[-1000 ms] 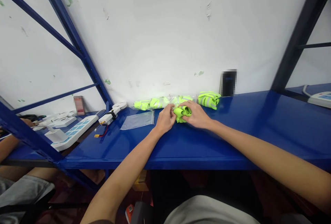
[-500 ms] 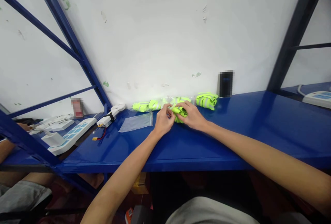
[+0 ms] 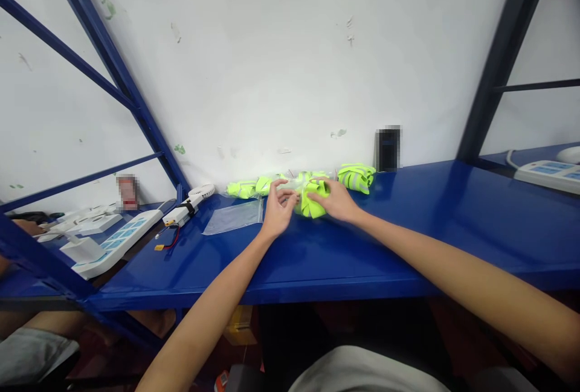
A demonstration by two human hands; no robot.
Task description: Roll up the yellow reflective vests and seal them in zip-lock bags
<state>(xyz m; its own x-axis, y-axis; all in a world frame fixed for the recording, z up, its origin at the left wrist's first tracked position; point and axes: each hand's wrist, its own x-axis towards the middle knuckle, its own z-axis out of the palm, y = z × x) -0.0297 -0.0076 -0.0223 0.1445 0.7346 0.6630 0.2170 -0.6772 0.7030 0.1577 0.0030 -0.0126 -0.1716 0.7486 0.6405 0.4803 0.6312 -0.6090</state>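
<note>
A bunched reflective vest, fluorescent yellow-green and folded into strip-like loops, rests on the blue tabletop between my hands. My right hand grips its right side, fingers over the top. On the left, my left hand is half curled with fingers apart, its fingertips close to the vest; whether they touch it is hard to see. A flat clear plastic bag lies left of my left hand. Behind my hands, more yellow-green bundles in clear plastic line the wall, and another folded bundle sits to the right.
Left of the bag are a white handheld fan and a battery pack with a yellow connector. A power strip stands beyond the blue shelf post. A dark blurred object leans on the wall. Another person's leg shows lower left.
My left hand has loosened from its pinch at the vest and shifted slightly left, fingers spreading. The vest has turned, showing broader loops. The view has shifted slightly.
</note>
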